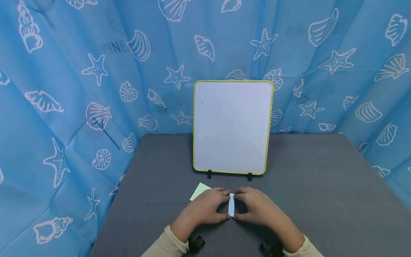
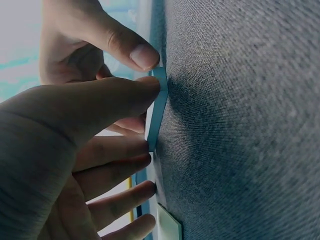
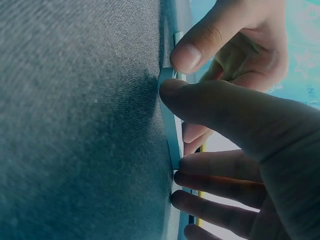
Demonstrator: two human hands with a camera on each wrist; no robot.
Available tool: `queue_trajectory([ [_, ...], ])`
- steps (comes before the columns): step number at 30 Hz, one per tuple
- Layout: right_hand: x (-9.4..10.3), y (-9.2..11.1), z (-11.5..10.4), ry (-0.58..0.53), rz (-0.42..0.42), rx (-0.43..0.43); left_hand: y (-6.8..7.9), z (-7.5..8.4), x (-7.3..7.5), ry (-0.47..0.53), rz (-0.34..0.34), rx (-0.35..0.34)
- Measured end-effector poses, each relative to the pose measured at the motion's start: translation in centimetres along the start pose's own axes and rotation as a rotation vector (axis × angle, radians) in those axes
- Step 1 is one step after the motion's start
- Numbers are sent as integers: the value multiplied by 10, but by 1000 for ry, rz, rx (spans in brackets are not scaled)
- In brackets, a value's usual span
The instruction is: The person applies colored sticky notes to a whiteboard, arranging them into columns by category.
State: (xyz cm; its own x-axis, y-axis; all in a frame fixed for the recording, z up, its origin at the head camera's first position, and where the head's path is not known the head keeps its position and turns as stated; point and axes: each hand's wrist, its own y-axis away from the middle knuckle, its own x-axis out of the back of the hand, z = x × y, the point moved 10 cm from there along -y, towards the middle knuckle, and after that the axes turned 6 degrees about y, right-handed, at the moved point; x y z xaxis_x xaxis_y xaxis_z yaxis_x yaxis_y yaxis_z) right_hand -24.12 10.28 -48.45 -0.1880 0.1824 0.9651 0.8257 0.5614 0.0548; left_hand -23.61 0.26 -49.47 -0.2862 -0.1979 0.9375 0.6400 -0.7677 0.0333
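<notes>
- Slim pale-blue-and-white bar, material unclear [image 1: 231, 205]: on the grey fabric-covered table [image 1: 305, 171], between both hands, long side pointing away from the person.
- Left hand [image 1: 207, 206]: pinching bar, thumb near end, forefinger far end; other fingers loosely extended.
- Right hand [image 1: 257, 207]: mirrored pinch; the two-sided grip probably keeps it steady.
- Flat pale-green square piece [image 1: 199, 190]: beyond left hand, which partly hides it.
- White rectangular board with yellow rim [image 1: 232, 126]: upright behind, on black feet [image 1: 249, 176], apart from hands.
</notes>
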Motion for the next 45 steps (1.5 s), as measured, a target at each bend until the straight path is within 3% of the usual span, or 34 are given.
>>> queue_trajectory([
  [14, 1, 0, -6, -70, -72, 20, 1, 3, 3, 21, 5, -11],
  [32, 8, -13, -8, -65, -100, 42, -6, -1, 5, 43, -7, 37],
  [39, 7, -16, -10, -82, -91, 73, -5, -4, 5, 58, -33, 78],
  [45, 8, -13, -8, -85, -52, 68, -4, 0, 7, 50, -24, 55],
])
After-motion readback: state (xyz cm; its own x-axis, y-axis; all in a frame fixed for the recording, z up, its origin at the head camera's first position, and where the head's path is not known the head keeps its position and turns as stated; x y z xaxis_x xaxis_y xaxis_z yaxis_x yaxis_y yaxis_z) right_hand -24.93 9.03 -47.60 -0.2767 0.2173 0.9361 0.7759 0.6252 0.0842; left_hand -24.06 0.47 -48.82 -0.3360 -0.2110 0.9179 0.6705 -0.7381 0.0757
